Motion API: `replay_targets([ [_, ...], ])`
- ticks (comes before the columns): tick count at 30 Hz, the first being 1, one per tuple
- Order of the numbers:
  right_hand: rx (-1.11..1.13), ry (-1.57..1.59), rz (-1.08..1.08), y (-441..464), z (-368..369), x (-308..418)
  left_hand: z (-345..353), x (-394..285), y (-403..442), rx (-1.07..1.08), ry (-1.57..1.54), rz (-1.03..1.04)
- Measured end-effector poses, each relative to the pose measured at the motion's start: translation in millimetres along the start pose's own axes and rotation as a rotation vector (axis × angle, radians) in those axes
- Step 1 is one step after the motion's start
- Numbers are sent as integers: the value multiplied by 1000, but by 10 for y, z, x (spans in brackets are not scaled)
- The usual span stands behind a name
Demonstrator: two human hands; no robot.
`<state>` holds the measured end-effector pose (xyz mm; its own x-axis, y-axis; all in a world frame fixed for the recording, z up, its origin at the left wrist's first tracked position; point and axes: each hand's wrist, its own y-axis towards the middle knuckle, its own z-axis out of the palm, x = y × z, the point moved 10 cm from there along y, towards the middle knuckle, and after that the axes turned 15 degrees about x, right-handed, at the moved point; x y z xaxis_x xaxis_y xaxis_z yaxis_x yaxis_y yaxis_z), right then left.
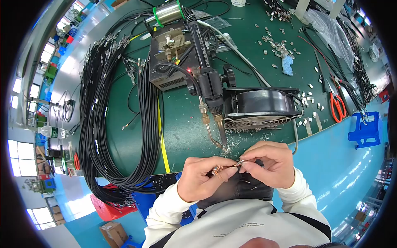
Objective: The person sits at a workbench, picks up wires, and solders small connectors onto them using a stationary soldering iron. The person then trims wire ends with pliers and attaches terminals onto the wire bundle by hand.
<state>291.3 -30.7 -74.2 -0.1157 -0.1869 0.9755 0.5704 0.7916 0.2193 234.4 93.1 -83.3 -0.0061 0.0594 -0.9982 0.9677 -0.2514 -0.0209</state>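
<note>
My left hand (206, 175) is closed in a pinch around several small copper-coloured metal pieces (217, 169), which poke out between thumb and fingers. My right hand (271, 163) meets it just off the table's front edge. Its thumb and forefinger pinch a small silvery metal piece (240, 163), too small to name for certain. The two sets of fingertips almost touch. Right above them, the tip of a soldering iron (223, 136) points down from a stand, with a thin bent metal tube (211, 138) beside it. Solder scraps (231, 144) litter the mat below the tip.
A black fan (262, 103) stands right of the iron. A metal control box (169, 58) with a solder spool (168, 13) stands behind. Bundled black cables (93, 124) fill the left side. Small metal connectors (273, 43), a blue sponge (287, 65) and orange-handled pliers (337, 107) lie right.
</note>
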Motion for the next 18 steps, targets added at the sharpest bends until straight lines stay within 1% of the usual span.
replay_targets([
  [2,10,9,-8,6,15,6,-1,-2,10,-2,-23,-13],
  [6,-117,277,32,1,-13,-94,-62,-80,37,-67,-17,35],
  [11,-97,332,113,15,17,-176,-123,20,11,-122,-120,-34],
  [12,-95,334,119,15,21,-189,-126,35,2,-125,-124,-38],
  [16,-50,132,43,66,17,-118,-161,108,3,-131,-223,-30],
  [18,-32,73,4,88,7,-96,-173,123,0,-131,-218,-26],
])
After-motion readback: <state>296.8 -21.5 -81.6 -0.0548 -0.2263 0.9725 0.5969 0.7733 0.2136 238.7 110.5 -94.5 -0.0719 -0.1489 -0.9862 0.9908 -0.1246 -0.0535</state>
